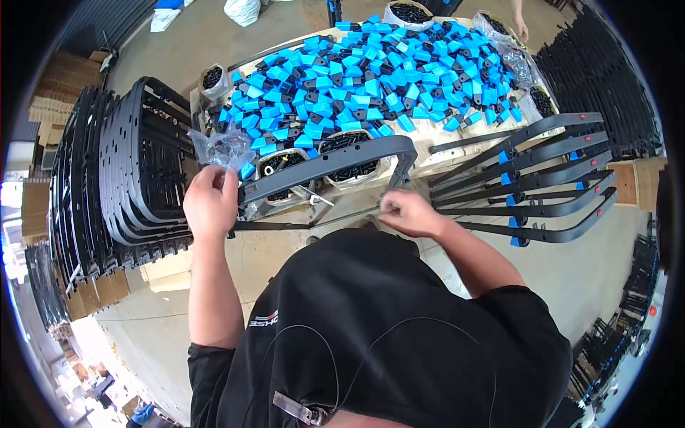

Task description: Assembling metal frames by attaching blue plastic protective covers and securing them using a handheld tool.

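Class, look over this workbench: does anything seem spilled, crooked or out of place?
Nothing looks damaged. The blue and black plastic parts lie in a loose heap across the table, not in tubs. A crumpled clear bag sits by the left hand.

Person seen from above: black short-sleeved shirt with a small white-and-red chest marking; thin black cable looping across the front to a small grey clip at the collar; both forearms and hands bare, no gloves, no watch

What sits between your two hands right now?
In the head view, the curved black frame spans from left hand to right hand, with a thin metal rod below.
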`<move>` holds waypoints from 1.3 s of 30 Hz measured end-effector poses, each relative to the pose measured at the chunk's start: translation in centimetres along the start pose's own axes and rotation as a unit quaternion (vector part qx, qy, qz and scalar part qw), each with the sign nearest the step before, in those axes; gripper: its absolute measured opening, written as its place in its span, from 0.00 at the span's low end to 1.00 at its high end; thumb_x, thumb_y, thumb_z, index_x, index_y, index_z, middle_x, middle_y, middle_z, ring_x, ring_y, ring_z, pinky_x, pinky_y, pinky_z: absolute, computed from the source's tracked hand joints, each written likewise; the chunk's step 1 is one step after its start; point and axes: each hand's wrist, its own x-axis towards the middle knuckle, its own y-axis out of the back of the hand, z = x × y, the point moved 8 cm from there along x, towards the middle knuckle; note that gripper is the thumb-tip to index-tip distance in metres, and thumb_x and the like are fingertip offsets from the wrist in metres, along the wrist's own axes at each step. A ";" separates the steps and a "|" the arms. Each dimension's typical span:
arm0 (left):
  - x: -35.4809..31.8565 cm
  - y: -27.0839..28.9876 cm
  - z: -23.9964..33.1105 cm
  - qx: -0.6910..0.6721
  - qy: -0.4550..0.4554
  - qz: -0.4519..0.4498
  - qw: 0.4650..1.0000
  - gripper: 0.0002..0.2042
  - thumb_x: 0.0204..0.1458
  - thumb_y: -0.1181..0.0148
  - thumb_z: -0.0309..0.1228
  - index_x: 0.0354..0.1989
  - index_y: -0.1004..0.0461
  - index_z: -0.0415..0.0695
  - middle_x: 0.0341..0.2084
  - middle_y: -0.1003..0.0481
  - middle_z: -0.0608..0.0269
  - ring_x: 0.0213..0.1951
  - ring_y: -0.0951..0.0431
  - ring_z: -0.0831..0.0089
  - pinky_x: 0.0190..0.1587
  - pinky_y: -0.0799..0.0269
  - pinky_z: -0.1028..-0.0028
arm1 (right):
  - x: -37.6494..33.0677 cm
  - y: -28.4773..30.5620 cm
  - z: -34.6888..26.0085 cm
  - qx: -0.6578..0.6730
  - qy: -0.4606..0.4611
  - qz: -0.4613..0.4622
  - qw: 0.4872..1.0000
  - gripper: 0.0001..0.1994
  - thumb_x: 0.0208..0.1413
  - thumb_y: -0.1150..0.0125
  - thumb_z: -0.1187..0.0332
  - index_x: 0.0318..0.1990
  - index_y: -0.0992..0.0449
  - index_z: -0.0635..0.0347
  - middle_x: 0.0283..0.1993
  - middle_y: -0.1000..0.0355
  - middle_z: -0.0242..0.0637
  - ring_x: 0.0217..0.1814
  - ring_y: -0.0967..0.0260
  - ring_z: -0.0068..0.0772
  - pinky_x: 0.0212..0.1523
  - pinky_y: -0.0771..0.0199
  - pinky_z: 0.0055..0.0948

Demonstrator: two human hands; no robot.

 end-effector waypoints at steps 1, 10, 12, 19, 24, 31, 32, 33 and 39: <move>0.6 -0.7 -0.4 0.007 0.066 -0.076 0.995 0.20 0.57 0.40 0.47 0.38 0.19 0.40 0.29 0.19 0.53 0.35 0.19 0.54 0.41 0.25 0.62 | 1.1 -0.7 -0.6 0.005 0.006 0.014 1.000 0.11 0.51 0.29 0.66 0.33 0.27 0.58 0.33 0.28 0.39 0.37 0.25 0.39 0.37 0.25 0.34; 0.4 -0.6 -1.1 0.016 0.091 -0.133 0.987 0.23 0.56 0.42 0.52 0.40 0.19 0.40 0.34 0.18 0.52 0.41 0.18 0.52 0.46 0.25 0.61 | 14.7 -5.0 -1.4 -0.393 -0.040 -0.008 0.919 0.15 0.51 0.40 0.69 0.47 0.20 0.61 0.52 0.23 0.49 0.56 0.26 0.52 0.58 0.27 0.47; 0.1 -0.4 -1.5 0.003 0.083 -0.122 0.989 0.23 0.56 0.42 0.52 0.39 0.19 0.41 0.34 0.18 0.50 0.41 0.18 0.51 0.46 0.25 0.60 | 15.1 -5.6 -2.1 -0.430 -0.056 -0.050 0.900 0.15 0.53 0.43 0.70 0.48 0.20 0.59 0.53 0.23 0.48 0.58 0.26 0.50 0.59 0.28 0.49; -0.1 0.5 -1.3 -0.009 0.050 -0.109 0.993 0.22 0.56 0.43 0.52 0.37 0.18 0.42 0.35 0.18 0.49 0.42 0.18 0.51 0.47 0.24 0.58 | 16.7 -5.5 2.4 -0.422 -0.032 0.023 0.906 0.16 0.62 0.51 0.66 0.51 0.22 0.61 0.54 0.24 0.53 0.58 0.27 0.57 0.59 0.28 0.50; -0.3 0.9 -1.4 -0.014 0.036 -0.119 0.992 0.23 0.56 0.44 0.51 0.38 0.19 0.41 0.37 0.18 0.49 0.42 0.18 0.52 0.48 0.24 0.58 | 17.0 -4.8 1.8 -0.456 -0.017 0.054 0.888 0.15 0.65 0.51 0.63 0.52 0.23 0.59 0.57 0.25 0.49 0.60 0.29 0.56 0.60 0.30 0.51; -0.5 1.2 -1.8 -0.014 0.042 -0.125 0.991 0.23 0.56 0.44 0.51 0.38 0.19 0.41 0.37 0.18 0.48 0.42 0.18 0.52 0.48 0.24 0.58 | 14.7 -3.5 0.1 -0.024 -0.234 0.028 0.972 0.10 0.67 0.52 0.69 0.46 0.23 0.60 0.41 0.24 0.43 0.44 0.25 0.34 0.52 0.23 0.41; -0.5 1.2 -1.7 -0.015 0.045 -0.131 0.990 0.23 0.57 0.44 0.51 0.37 0.19 0.41 0.37 0.18 0.48 0.42 0.18 0.52 0.47 0.24 0.58 | 14.2 -3.6 0.5 -0.025 -0.234 0.030 0.971 0.10 0.67 0.52 0.69 0.46 0.23 0.60 0.41 0.24 0.43 0.44 0.25 0.34 0.52 0.23 0.41; -0.5 1.1 -1.7 -0.015 0.049 -0.137 0.989 0.23 0.57 0.44 0.51 0.37 0.19 0.40 0.37 0.18 0.47 0.42 0.18 0.51 0.47 0.24 0.58 | 13.5 -3.9 1.1 0.217 -0.234 0.084 0.944 0.07 0.66 0.49 0.70 0.42 0.24 0.59 0.36 0.27 0.38 0.40 0.28 0.30 0.49 0.24 0.38; -0.4 1.0 -1.6 -0.015 0.027 -0.111 0.993 0.22 0.56 0.44 0.50 0.36 0.20 0.40 0.36 0.18 0.47 0.41 0.18 0.51 0.47 0.24 0.57 | 10.8 -3.8 -2.8 0.721 -0.111 0.084 0.679 0.05 0.66 0.46 0.68 0.42 0.25 0.57 0.33 0.31 0.33 0.31 0.38 0.27 0.41 0.26 0.34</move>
